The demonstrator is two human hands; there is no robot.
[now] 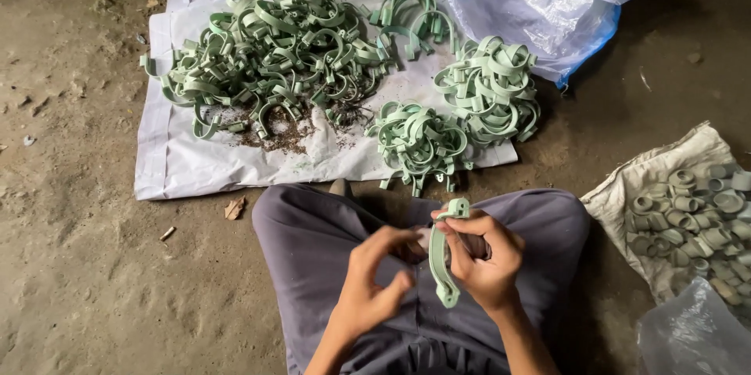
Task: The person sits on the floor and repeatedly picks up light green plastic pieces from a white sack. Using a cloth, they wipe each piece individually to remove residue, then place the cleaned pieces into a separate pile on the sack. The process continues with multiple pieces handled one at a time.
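Pale green plastic clamp (443, 254) stands nearly upright over your lap, long axis running 12 to 6, gripped in your right hand (481, 254). Your left hand (375, 281) curls loosely, empty, at 9 of it. Bare dirt floor (78, 265) lies open at 9; your wrists are cut off below.

Four heaps of pale green clamps (266, 46) on one white sheet (180, 164), single clamps too tangled to count. One clamp (443, 254) held apart. Two clear plastic bags (547, 0), one sack of grey rings (696, 211).
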